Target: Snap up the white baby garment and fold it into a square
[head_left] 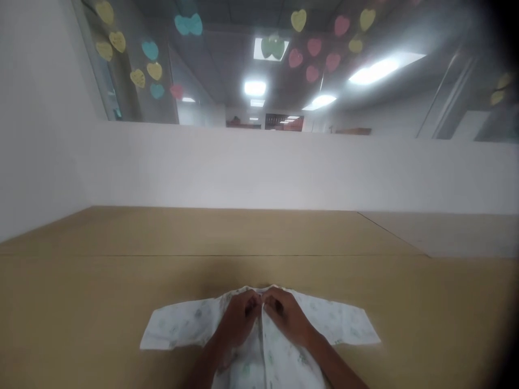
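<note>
Because the left hand (239, 319) and the right hand (286, 316) meet at the collar (263, 292) of a white printed shirt (270, 359), the grip is together and clamped on the cloth. The shirt lies flat on the tan tabletop (101, 302), with one sleeve (174, 328) left of the grip and the other sleeve (344, 324) right of it.

No legible text anywhere. Heart-shaped paper notes (137, 78) on glass partition (121, 102) carry faint marks, too small to read; white printed garment (178, 327) shows pattern, no readable lettering.

Paper hearts (313, 47) on glass (194, 81) above white wall (259, 173), tan tabletop (101, 292).
</note>
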The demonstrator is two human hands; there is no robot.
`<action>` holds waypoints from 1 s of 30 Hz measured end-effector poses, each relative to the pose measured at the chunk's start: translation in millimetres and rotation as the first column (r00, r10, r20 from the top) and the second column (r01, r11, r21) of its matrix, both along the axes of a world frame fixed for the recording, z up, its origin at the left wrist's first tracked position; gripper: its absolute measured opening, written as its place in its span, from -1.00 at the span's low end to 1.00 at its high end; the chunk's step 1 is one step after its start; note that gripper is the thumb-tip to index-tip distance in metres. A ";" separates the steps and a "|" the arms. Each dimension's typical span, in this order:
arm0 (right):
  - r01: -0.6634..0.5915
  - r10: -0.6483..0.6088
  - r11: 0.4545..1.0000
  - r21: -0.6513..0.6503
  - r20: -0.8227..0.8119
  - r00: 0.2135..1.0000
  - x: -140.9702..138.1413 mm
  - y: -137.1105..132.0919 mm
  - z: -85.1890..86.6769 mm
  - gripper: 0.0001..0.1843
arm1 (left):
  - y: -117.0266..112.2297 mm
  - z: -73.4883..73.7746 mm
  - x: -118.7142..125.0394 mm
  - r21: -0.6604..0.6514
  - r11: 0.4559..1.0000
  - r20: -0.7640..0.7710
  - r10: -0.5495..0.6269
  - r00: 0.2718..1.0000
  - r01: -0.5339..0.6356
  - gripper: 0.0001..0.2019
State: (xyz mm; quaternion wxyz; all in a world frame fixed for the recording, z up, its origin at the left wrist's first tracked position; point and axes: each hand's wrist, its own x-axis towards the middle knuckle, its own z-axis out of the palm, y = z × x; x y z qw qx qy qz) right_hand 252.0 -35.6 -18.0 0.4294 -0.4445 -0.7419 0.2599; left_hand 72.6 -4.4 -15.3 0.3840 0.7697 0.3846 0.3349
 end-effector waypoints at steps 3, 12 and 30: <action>0.024 -0.026 0.999 -0.046 -0.049 0.998 1.0 -0.5 -3.4 -0.95 | 1.5 -0.8 0.0 -0.024 1.000 -0.003 0.010 1.000 -0.010 -0.91; 0.035 -0.035 0.999 0.004 -0.012 0.999 4.2 -3.7 -3.0 -0.91 | 1.8 -1.7 2.2 -0.077 0.997 0.041 -0.014 0.999 0.017 -0.93; 0.038 -0.040 0.997 0.061 0.036 0.999 -1.9 0.7 -5.4 -0.91 | 8.9 -6.6 -2.8 -0.192 0.974 0.146 -0.093 0.985 0.120 -0.88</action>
